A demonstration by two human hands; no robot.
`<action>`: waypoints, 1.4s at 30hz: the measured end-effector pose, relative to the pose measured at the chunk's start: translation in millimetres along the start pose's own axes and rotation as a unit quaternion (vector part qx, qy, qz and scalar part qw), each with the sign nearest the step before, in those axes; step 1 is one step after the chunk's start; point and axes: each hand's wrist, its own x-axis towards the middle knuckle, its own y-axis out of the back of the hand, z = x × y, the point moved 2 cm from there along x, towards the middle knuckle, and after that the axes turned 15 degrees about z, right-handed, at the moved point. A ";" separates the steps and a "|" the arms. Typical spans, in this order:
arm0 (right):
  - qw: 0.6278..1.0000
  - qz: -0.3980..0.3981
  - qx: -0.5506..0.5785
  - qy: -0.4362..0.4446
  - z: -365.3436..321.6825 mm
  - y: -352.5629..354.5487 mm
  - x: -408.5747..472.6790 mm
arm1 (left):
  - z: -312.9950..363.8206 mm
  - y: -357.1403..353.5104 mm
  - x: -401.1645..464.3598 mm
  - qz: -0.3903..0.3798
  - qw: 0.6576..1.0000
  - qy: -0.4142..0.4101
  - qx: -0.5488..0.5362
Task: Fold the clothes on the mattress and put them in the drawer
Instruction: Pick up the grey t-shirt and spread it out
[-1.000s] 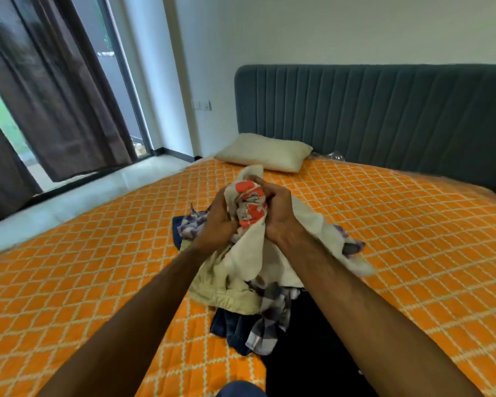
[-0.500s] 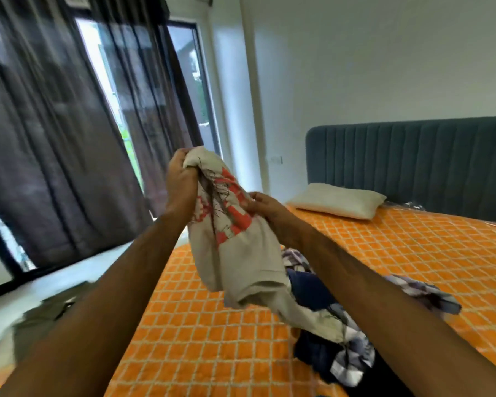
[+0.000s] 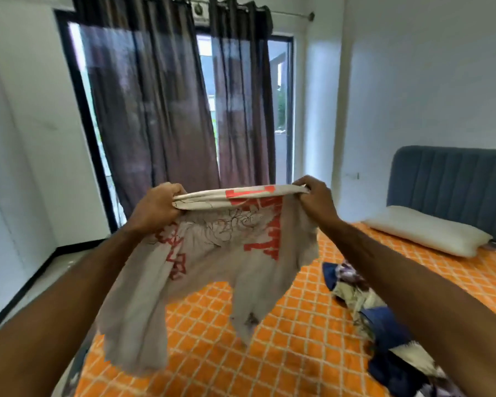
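the left hand and the right hand hold a cream t-shirt up in the air over the mattress, one at each end of a stretched, rolled edge. both sets of fingers are curled tight round the cloth. the shirt (red blocky print and a thin line drawing on it) hangs slack below the hands, its lower parts blurred. the mattress has an orange cover with a pale lattice pattern. a heap of other clothes, navy and checked, lies on it to the right, partly behind the right forearm. a cream pillow rests by the grey-blue headboard. dark curtains hang over the window behind.
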 end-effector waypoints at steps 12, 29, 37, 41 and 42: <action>0.723 -0.627 -0.287 0.042 101.1 -14.0 -107.8 | -58.6 -73.1 -154.5 -0.405 0.914 -0.004 -0.034; 0.800 -0.541 -0.232 -0.116 221.8 -72.7 -319.9 | -46.9 -202.8 -312.1 -0.509 0.856 -0.041 0.078; 0.808 -0.484 -0.156 -0.297 217.9 -100.4 -331.5 | -19.9 -230.3 -332.9 -0.468 0.816 0.303 -0.151; 0.789 -0.429 -0.034 -0.438 214.0 -99.0 -316.0 | -20.2 -230.2 -335.4 -0.415 0.801 0.380 -0.202; 0.776 -0.423 0.009 -0.468 210.8 -94.7 -304.9 | -22.3 -228.5 -329.2 -0.411 0.810 0.370 -0.194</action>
